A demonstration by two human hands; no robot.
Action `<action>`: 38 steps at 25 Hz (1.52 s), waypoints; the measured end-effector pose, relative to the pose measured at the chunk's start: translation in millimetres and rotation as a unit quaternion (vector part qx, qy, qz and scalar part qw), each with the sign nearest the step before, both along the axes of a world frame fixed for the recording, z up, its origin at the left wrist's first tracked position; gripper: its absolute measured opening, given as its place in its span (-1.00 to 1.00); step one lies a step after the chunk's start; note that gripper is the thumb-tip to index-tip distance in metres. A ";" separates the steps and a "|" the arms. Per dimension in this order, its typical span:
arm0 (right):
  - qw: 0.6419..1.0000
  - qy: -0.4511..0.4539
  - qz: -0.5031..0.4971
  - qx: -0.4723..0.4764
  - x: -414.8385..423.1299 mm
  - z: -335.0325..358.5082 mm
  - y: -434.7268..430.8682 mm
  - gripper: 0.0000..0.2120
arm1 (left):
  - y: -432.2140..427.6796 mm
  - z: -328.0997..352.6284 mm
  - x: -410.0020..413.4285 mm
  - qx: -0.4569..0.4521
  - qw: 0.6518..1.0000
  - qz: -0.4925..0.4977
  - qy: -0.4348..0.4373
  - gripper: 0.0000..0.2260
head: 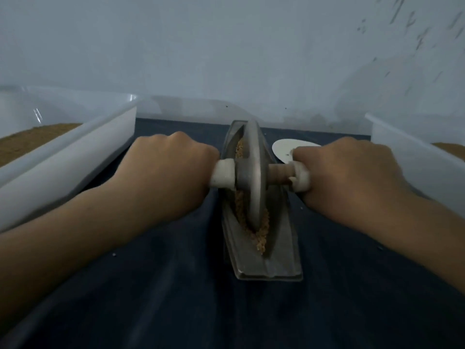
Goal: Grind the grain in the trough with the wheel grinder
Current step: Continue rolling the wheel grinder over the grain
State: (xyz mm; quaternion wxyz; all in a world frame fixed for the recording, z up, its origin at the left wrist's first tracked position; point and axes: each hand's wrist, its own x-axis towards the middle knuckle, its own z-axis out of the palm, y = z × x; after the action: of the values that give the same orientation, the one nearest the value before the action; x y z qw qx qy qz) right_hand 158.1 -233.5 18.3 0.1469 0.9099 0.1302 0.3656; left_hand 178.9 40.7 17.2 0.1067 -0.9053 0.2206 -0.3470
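Grey metal boat-shaped trough lies lengthwise on dark blue cloth. Grey metal disc wheel grinder stands upright in trough groove. Tan crushed grain lines groove at wheel's near edge. Left hand left of trough, fingers wrapped round white handle sleeve; right hand right of trough, likewise gripping opposite sleeve. White translucent plastic bins flank trough: left bin, right bin. White round disc just right of trough.

The wheel stands in the trough, between two bins.
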 end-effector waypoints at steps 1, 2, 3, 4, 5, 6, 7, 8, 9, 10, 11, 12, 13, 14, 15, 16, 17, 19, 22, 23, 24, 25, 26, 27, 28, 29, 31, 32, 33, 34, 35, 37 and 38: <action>1.000 0.020 -0.015 0.006 6.1 0.4 1.6 -0.76 | -3.8 1.4 4.9 0.006 1.000 0.009 -0.009 -0.84; 0.998 0.048 -0.043 0.011 15.2 -0.4 6.4 -0.77 | -9.7 0.0 12.1 0.015 0.999 0.037 -0.005 -0.88; 0.995 0.071 -0.063 0.029 28.0 1.8 13.8 -0.81 | -18.5 1.0 23.2 0.014 0.997 0.068 0.017 -0.93; 0.991 0.091 -0.079 0.061 42.6 6.4 21.3 -0.87 | -27.4 4.2 37.9 0.001 0.995 0.093 0.033 -0.95; 0.986 0.112 -0.090 0.084 54.0 12.8 28.7 -0.95 | -34.7 9.4 48.4 -0.010 0.993 0.107 0.045 -0.92; 0.982 0.129 -0.097 0.094 63.5 18.5 33.1 -0.94 | -39.2 14.0 56.7 -0.023 0.991 0.116 0.067 -0.89; 0.980 0.149 -0.100 0.091 66.4 24.5 35.0 -0.90 | -40.1 16.9 59.0 -0.032 0.988 0.120 0.088 -0.88; 0.980 0.161 -0.091 0.070 63.2 26.4 31.6 -0.91 | -35.8 15.3 54.5 -0.034 0.988 0.110 0.103 -0.89; 0.982 0.165 -0.074 0.048 51.6 25.9 25.9 -0.95 | -27.4 11.8 44.2 -0.029 0.989 0.091 0.109 -0.91; 0.988 0.145 -0.044 0.019 37.7 20.2 18.1 -0.90 | -17.9 5.2 31.0 -0.022 0.994 0.053 0.092 -0.95; 0.994 0.107 -0.022 -0.007 22.1 11.8 9.1 -0.82 | -10.1 0.0 15.6 -0.006 0.997 0.016 0.069 -0.93; 0.998 0.067 -0.017 -0.009 8.2 6.6 3.6 -0.76 | -4.3 -1.6 5.5 0.003 0.998 -0.005 0.055 -0.90; 0.999 0.039 -0.020 -0.009 4.2 5.6 2.0 -0.74 | -2.1 1.3 5.6 0.012 0.999 -0.009 0.034 -0.88; 0.999 0.044 -0.031 0.002 8.3 4.9 4.3 -0.75 | -4.7 3.5 10.8 0.025 1.000 0.001 0.012 -0.89; 0.998 0.048 -0.045 0.017 16.9 1.4 8.7 -0.78 | -11.8 3.5 15.4 0.039 0.999 0.029 0.005 -0.91; 0.994 0.069 -0.057 0.056 29.3 0.8 14.9 -0.84 | -22.0 5.9 24.4 0.032 0.998 0.059 0.010 -0.95; 0.987 0.101 -0.072 0.104 41.9 4.8 22.2 -0.90 | -33.0 11.7 37.4 0.015 0.995 0.092 0.023 -0.94; 0.969 0.161 -0.078 0.169 61.9 9.7 27.0 -0.88 | -49.5 26.6 55.2 0.022 0.991 0.116 0.059 -0.86; 0.974 0.186 -0.047 0.119 43.0 5.4 11.5 -0.89 | -40.2 30.5 40.3 0.067 0.993 0.066 0.071 -0.88; 0.990 0.118 -0.023 0.075 28.8 0.1 3.4 -0.84 | -29.2 24.5 26.8 0.069 0.995 0.027 0.062 -0.89; 0.998 0.042 -0.008 0.037 12.2 -5.4 -2.0 -0.79 | -17.9 16.0 13.3 0.071 0.996 -0.016 0.055 -0.87; 1.000 -0.024 0.006 0.020 -0.7 -8.1 -5.3 -0.75 | -8.7 11.0 1.3 0.070 0.995 -0.039 0.054 -0.83; 0.999 -0.045 0.011 0.011 -4.3 -7.5 -6.2 -0.74 | -3.8 9.3 -1.2 0.069 0.996 -0.040 0.048 -0.81; 0.999 -0.034 -0.001 0.013 0.4 -7.3 -3.8 -0.74 | -3.8 8.2 3.2 0.073 0.996 -0.021 0.043 -0.81; 1.000 -0.002 -0.026 0.015 10.0 -7.8 3.0 -0.74 | -10.1 9.7 12.1 0.070 0.997 0.009 0.037 -0.85; 0.997 0.038 -0.049 0.036 25.3 -4.0 11.2 -0.78 | -21.7 14.5 25.1 0.055 0.997 0.040 0.039 -0.90; 0.976 0.141 -0.083 0.143 54.6 8.5 23.8 -0.89 | -44.2 28.5 50.8 0.040 0.994 0.089 0.052 -0.87; 0.963 0.175 -0.091 0.182 64.9 11.3 25.3 -0.89 | -52.0 35.9 59.7 0.056 0.992 0.096 0.064 -0.84; 0.960 0.192 -0.085 0.187 67.1 10.0 23.0 -0.89 | -53.6 39.8 62.7 0.069 0.990 0.093 0.076 -0.84; 0.967 0.184 -0.073 0.159 59.7 7.4 18.2 -0.89 | -48.4 38.8 56.9 0.074 0.991 0.077 0.076 -0.86; 0.983 0.137 -0.045 0.109 44.8 3.0 11.9 -0.88 | -38.5 31.0 45.3 0.073 0.994 0.051 0.061 -0.89; 0.999 0.018 -0.010 0.038 9.5 -5.5 2.5 -0.79 | -18.8 7.5 18.5 0.065 0.997 -0.019 0.030 -0.81; 1.000 -0.017 0.000 0.022 1.3 -5.4 0.1 -0.77 | -13.2 2.7 11.6 0.057 0.998 -0.034 0.017 -0.73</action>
State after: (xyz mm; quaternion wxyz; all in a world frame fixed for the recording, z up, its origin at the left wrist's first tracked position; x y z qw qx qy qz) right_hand 159.4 -233.4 12.9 0.1294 0.9067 0.1194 0.3833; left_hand 190.5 27.5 20.0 0.1424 -0.8955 0.2725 -0.3218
